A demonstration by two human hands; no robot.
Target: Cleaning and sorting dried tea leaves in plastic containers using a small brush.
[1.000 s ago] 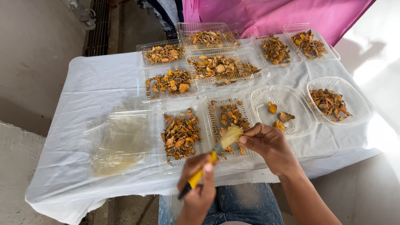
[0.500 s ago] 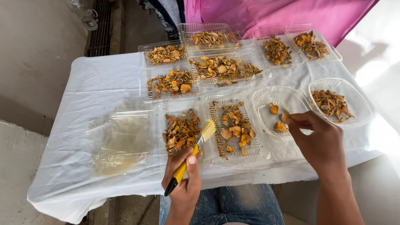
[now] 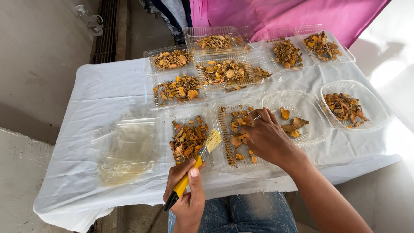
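- The left hand is wrapped tight around the yellow-and-black handle of a small paintbrush with pale straw-coloured bristles, thumb pressed along the handle; the bristles point up and away over the near edge of the table.
- The right hand reaches into the clear ribbed plastic tray just right of the brush, fingertips bunched together on a piece of dried orange-brown root; whether the piece is lifted off the tray I cannot tell.
- That ribbed tray holds a thin scatter of orange and tan root pieces, much of it hidden under the hand.
- Just left of the ribbed tray, under the bristle tip, a second clear rectangular tray carries a denser heap of the same dried pieces.
- Right of the ribbed tray, a clear oval plastic dish holds only a few larger orange chunks.
- Further right again, another clear oval dish holds a fuller pile of brown-orange slices.
- Beyond the ribbed tray, toward the far edge of the table, six more clear rectangular trays sit in two rough rows, each filled with dried pieces.
- Well left of the ribbed tray lies an empty clear plastic lid or tray, flat on the cloth.
- Everything rests on a white cloth covering the table.
- A bright pink fabric hangs beyond the far trays.
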